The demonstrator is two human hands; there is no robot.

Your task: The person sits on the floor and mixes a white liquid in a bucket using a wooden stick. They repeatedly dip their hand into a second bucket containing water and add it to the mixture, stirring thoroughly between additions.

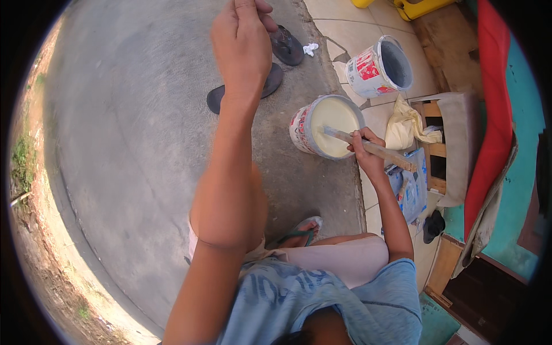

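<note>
My right hand (368,146) grips a long flat wooden stick (391,156), whose pale end dips into cream liquid (339,115) in a white bucket (301,133) on the concrete edge. My left hand (241,40) is raised at the top edge with its fingers curled together; whatever it may hold is out of sight. Beneath it lie dark sandals (286,45) and a small crumpled white scrap (310,49). A second bucket (361,73), grey inside, stands tilted in view beyond the first, on tiles.
Cream cloth (402,123), a blue plastic package (414,190) and a wooden-framed piece (454,149) are at my right, beside red fabric (489,115) and a teal surface (526,172). Yellow plastic items (422,8) lie at top right. Concrete (115,144) spreads leftward to a dirt verge (31,172).
</note>
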